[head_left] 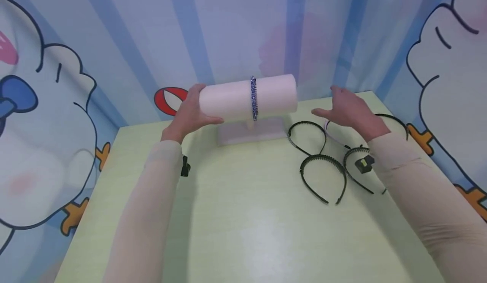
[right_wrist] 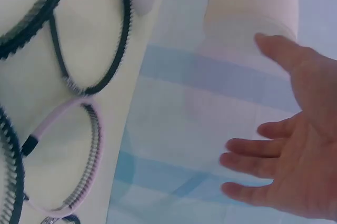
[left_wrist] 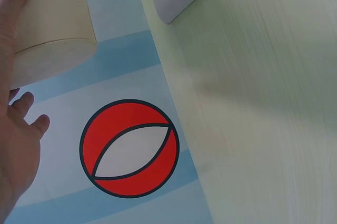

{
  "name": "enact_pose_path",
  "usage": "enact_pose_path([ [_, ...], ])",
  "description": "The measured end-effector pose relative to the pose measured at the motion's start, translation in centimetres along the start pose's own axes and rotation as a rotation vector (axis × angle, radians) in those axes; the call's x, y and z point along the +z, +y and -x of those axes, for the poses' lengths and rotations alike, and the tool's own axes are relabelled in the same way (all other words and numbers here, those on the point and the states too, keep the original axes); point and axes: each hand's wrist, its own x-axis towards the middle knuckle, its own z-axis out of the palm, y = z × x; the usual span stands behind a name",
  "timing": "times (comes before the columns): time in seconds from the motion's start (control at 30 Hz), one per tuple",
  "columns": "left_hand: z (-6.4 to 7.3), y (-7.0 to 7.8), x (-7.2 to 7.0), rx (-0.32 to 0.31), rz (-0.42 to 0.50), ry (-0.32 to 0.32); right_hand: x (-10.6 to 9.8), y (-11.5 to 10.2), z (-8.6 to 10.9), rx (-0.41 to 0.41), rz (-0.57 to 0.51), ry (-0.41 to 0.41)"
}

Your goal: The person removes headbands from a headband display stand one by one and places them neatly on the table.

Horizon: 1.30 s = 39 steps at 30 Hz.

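Observation:
A white padded roll [head_left: 274, 92] lies level across a short post on a flat pale base [head_left: 253, 131], together forming a display stand. Round the roll's middle sits a glittery blue-purple headband [head_left: 254, 99] with small teeth along one edge. My left hand [head_left: 189, 113] grips the roll's left end, thumb along the front and fingers behind, mostly hidden. In the left wrist view, the roll's end face [left_wrist: 58, 58] shows beside the fingers. My right hand [head_left: 348, 108] hovers off the roll's right end, fingers spread and holding nothing; in the right wrist view its thumb overlaps that end.
Several headbands lie on the right of the pale table [head_left: 243, 232], among them a toothed black one [head_left: 323, 157], a thin dark one [head_left: 307, 122] and a pink one [right_wrist: 97, 155]. Striped blue cartoon curtains [head_left: 236, 29] stand close behind the table and along both sides.

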Motion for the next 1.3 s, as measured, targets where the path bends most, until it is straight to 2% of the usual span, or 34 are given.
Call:
enact_pose_path([
  [0.13, 0.0, -0.1, 0.0, 0.000, -0.008, 0.001, 0.1, -1.8, -0.7, -0.098, -0.061, 0.113],
  [0.23, 0.0, -0.1, 0.0, 0.000, -0.014, 0.001, 0.3, -2.8, -1.2, -0.176, -0.066, 0.160],
  [0.7, 0.0, -0.3, 0.2, -0.009, -0.005, 0.003, 1.3, -6.1, -4.0, -0.477, 0.002, 0.223],
  [0.9, 0.0, -0.2, 0.0, -0.003, -0.007, 0.010, 1.6, -7.1, -4.7, -0.537, 0.077, 0.218],
  [1.3, 0.0, -0.2, 0.2, 0.007, -0.003, 0.014, 1.0, -8.9, -5.7, -0.590, 0.172, 0.204],
])
